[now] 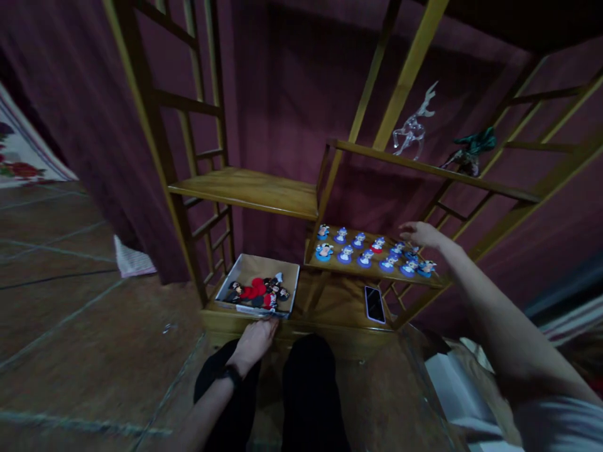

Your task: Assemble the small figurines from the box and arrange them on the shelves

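Note:
My left hand (pixel 258 339) rests at the front edge of a shallow white cardboard box (pixel 294 285), its fingers stretched out against the box front or the shelf edge. Several figurines (pixel 257 289) in red, black and white lie heaped inside the box. Over the right end of a small shelf (pixel 311 251) hovers my right hand (pixel 419 233), fingers apart and bent downward. No object shows between those fingers. Beneath it, small figurines on round bases (pixel 389 262) stand in two rows, mostly white and purple on blue bases; one figurine (pixel 377 243) has a red base.
A dark-screened phone (pixel 375 304) lies on the lower board. Above stand a clear deer ornament (pixel 412 129) and a dark green ornament (pixel 472 150). A wooden shelf board (pixel 249 191) juts out over the box. White boxes (pixel 459 389) sit on the floor at right.

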Action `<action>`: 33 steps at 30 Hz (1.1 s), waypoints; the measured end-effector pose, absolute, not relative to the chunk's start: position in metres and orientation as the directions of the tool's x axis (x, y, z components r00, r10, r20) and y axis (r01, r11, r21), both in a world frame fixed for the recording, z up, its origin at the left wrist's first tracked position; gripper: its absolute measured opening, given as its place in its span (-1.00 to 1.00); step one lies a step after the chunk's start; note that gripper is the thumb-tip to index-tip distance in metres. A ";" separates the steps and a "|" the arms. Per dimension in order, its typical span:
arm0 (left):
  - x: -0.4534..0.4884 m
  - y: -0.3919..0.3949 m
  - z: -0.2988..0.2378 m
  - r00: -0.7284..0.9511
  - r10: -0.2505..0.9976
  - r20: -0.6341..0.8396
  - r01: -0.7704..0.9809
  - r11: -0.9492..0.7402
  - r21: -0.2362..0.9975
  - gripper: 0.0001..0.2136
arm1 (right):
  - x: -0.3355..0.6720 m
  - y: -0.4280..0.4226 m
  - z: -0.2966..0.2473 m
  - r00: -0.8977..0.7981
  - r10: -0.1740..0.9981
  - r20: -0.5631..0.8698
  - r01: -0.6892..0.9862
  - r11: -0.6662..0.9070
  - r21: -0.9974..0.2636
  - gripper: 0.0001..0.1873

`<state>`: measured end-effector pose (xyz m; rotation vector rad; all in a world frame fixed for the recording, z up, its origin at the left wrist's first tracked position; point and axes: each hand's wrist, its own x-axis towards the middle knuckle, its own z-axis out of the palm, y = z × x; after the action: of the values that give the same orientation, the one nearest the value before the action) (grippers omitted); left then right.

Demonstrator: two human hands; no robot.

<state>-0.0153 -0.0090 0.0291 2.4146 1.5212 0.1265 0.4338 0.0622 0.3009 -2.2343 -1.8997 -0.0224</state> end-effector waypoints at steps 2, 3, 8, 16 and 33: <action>-0.023 -0.010 0.031 0.427 0.902 -0.063 0.875 -0.395 0.279 -0.68 | 0.421 0.041 0.311 0.102 0.974 0.203 0.976 -0.059 -0.209 -0.64; -0.028 -0.011 0.031 0.429 0.902 -0.055 0.874 -0.399 0.277 -0.68 | 0.410 0.026 0.314 0.057 0.969 0.241 0.961 0.012 -0.278 -0.64; -0.055 -0.015 0.038 0.450 0.892 -0.042 0.863 -0.422 0.278 -0.68 | 0.330 -0.059 0.290 -0.073 0.990 0.119 0.729 0.134 -0.671 -0.59; -0.073 -0.001 0.054 0.507 0.860 -0.060 0.848 -0.485 0.213 -0.68 | 0.208 -0.065 0.141 -0.353 0.920 -0.172 0.402 -0.017 -0.915 -0.55; -0.041 0.123 0.037 0.338 0.937 0.086 0.927 -0.347 0.139 -0.73 | 0.133 0.117 -0.004 -0.100 0.987 -0.123 0.727 -0.012 -0.687 -0.75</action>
<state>-0.0411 0.1229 0.0371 2.5155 1.7554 0.2317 0.1326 0.1166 -0.0038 -1.7764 -1.8704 0.8762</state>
